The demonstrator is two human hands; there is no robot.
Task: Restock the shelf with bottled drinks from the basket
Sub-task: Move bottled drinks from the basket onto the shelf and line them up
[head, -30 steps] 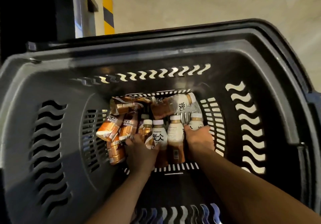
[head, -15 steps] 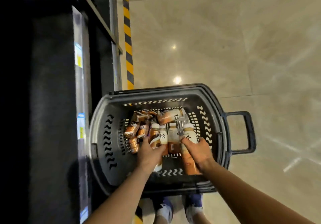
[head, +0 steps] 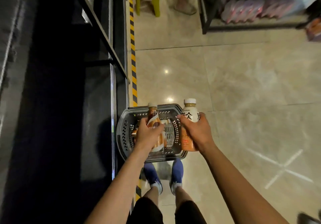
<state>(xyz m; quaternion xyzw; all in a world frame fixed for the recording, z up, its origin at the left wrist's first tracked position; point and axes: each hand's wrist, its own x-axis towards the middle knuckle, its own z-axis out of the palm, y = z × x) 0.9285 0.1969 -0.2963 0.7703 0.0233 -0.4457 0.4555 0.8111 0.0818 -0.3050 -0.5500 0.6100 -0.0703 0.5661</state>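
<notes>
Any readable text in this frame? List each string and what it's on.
"炭仌", first character partly cut off: black print on the white-capped white-and-orange plastic bottle in the right hand.
Small line under its cap, red patch lower down: too small.
Print on the brown-labelled plastic bottle in the left hand: blurred.
Labels in the grey plastic basket, pink packets top right: unreadable.

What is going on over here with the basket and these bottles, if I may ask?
A person is standing over a dark basket on the floor, next to a dark shelf unit. The left hand grips a brown-labelled bottle, and the right hand grips a white-capped bottle. Both are held upright above the basket. More bottles lie inside the basket, and neither held bottle is on the shelf yet.
</notes>
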